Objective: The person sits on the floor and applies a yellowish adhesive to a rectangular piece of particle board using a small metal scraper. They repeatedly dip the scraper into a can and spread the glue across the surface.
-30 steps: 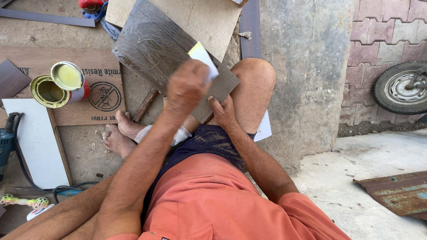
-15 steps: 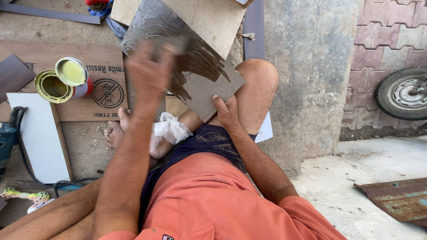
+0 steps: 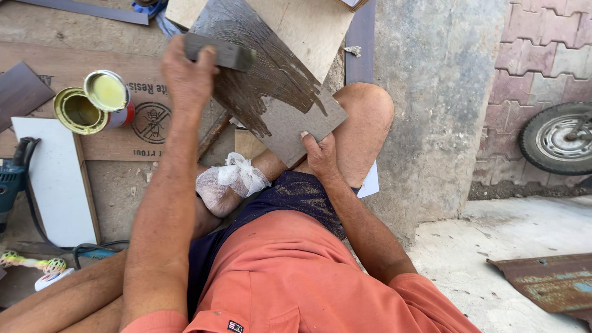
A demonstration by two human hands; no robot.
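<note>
- Head view, looking down at my lap: my left hand (image 3: pixel 185 77) is clenched around a dark flat scraper block (image 3: pixel 220 53), its edge pressed onto the grey board (image 3: pixel 271 86) near the top.
- The board leans tilted across my right knee (image 3: pixel 367 114), and the wet dark smear of glue covers most of its upper part; the lower corner is bare grey.
- My right hand (image 3: pixel 320 157) grips that lower edge, thumb on top, fingers tucked under it, so it's grasping the board.
- Room to move: tight on the right, the concrete wall (image 3: pixel 444 92) runs just beside my knee. The left side is more open, over the flat cardboard sheet (image 3: pixel 123 142) on the ground.
- White cloth wrap (image 3: pixel 228 182) sits on my left leg, right under the board's low edge.
- Containers: an open tin (image 3: pixel 77 111) lies on the cardboard, well left of the board, with yellowish glue inside. Its round lid (image 3: pixel 106 91) rests tipped against the rim, coated yellow too.
- White panel (image 3: pixel 52 179) lies beside the tin, and a blue power tool (image 3: pixel 11 179) pokes in at the left edge.
</note>
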